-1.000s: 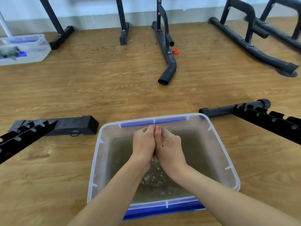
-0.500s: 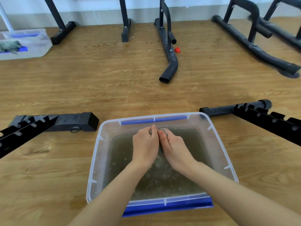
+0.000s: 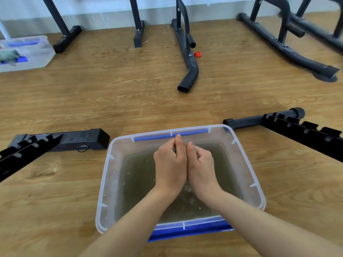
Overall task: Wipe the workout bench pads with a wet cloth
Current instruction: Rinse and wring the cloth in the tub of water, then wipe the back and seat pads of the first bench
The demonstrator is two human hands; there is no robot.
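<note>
A clear plastic tub (image 3: 246, 158) with blue handles sits on the wooden floor in front of me, holding murky water. Over the water my left hand (image 3: 169, 168) and my right hand (image 3: 201, 168) are pressed side by side, both closed around a grey wet cloth (image 3: 195, 150). Only small bits of the cloth show between the fingers; the rest is hidden inside the hands. Drops and ripples mark the water under the hands. No bench pad is in view.
Black notched bench frame bars lie on the floor at the left (image 3: 55, 141) and right (image 3: 297, 127) of the tub. More black equipment legs (image 3: 187, 58) stand farther back with a small red knob (image 3: 197, 54). A second clear tub (image 3: 40, 52) sits far left.
Both hands stay clasped on the cloth over the water, shifting slightly and squeezing. The view has tilted a little; nothing was let go.
</note>
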